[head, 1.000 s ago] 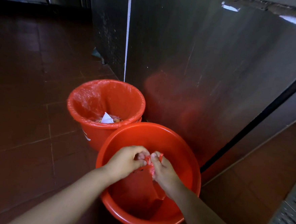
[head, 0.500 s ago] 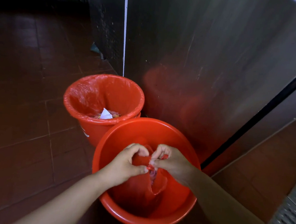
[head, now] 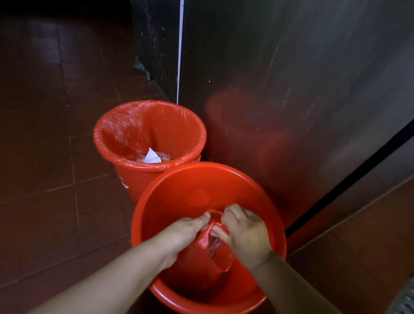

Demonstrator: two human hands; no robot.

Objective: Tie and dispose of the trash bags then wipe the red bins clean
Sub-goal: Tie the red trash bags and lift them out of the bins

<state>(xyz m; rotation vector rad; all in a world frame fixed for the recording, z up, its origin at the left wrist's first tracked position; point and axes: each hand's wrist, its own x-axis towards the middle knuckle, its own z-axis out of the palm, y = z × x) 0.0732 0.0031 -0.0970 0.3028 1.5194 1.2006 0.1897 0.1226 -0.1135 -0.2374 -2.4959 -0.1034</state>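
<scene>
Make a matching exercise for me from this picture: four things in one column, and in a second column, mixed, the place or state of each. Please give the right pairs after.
Things
1. near bin
2. far bin
3. white paper scrap
4. gathered bag neck

Places or states
A. lies on the rubbish inside the far bin
B. liner stretched over the rim, not gathered
C. pinched between the left hand and the right hand
D. bare rim, bag pulled together inside it

Right pairs: 1-D, 2-B, 3-A, 4-C
</scene>
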